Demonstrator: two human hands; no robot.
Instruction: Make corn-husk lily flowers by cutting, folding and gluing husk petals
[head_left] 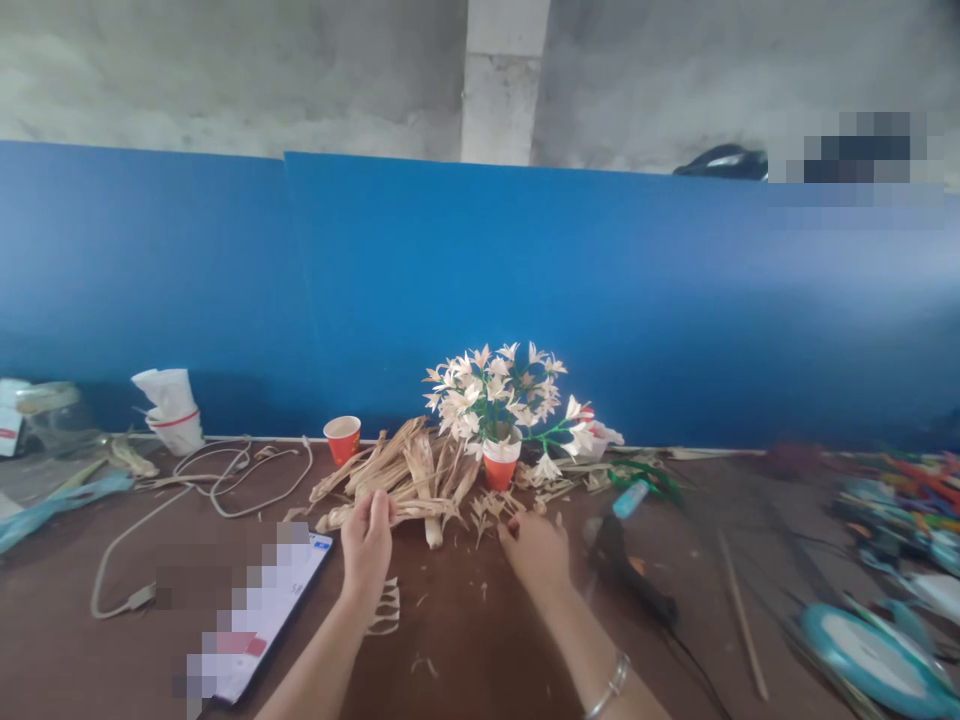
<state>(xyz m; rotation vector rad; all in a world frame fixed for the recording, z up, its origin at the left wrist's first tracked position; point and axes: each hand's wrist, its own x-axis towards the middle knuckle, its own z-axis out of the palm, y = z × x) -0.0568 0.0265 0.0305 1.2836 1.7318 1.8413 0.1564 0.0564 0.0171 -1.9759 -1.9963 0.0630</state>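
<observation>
My left hand (pixel 367 542) rests at the near edge of a pile of dried corn husks (pixel 409 478), its fingers pinched on a husk strip. My right hand (pixel 536 548) lies just right of it, fingers curled down among small husk pieces (pixel 491 510); what they hold, if anything, is hidden. Behind the pile stands a red paper cup (pixel 500 465) full of white husk flowers (pixel 495 390) on green stems. A cut husk piece (pixel 388 607) lies by my left wrist.
A black glue gun (pixel 626 570) lies right of my right hand, with a thin stick (pixel 742 615) beyond. Another red cup (pixel 343 438), white cables (pixel 225 480), stacked white cups (pixel 171 410) and a booklet (pixel 259 615) sit left. Ribbon rolls (pixel 877 660) clutter the right. A blue panel (pixel 525 290) backs the table.
</observation>
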